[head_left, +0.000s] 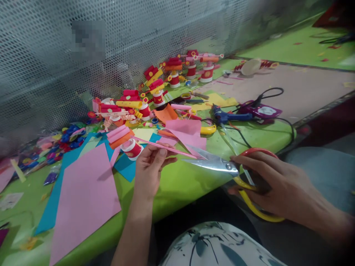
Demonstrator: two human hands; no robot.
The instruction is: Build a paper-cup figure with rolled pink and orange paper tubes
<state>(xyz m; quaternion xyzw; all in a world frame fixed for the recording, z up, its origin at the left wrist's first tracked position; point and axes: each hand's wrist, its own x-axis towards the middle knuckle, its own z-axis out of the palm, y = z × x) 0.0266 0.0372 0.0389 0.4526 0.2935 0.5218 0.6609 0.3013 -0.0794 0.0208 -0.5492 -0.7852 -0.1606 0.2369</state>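
Note:
Pinched in the fingers of my left hand [154, 164] is a thin pink paper strip [177, 149], pointing to the right. My right hand [277, 184] grips a pair of scissors [219, 165] with red and yellow handles. The blades are parted, and the strip's far end lies at or near the gap between them; whether they touch it I cannot tell. Just behind my left hand stands a red and white paper cup [132, 149] topped with pink and orange paper rolls [120, 136]. Pink paper pieces [185, 131] lie beyond the blades.
A large pink sheet [85, 195] and blue sheets [50, 207] cover the green table's left. Several decorated cups [174, 79] line the mesh partition [124, 40]. A blue glue gun [231, 116], its cable, a purple device [260, 111] and a yellow-handled cutter [208, 130] lie right.

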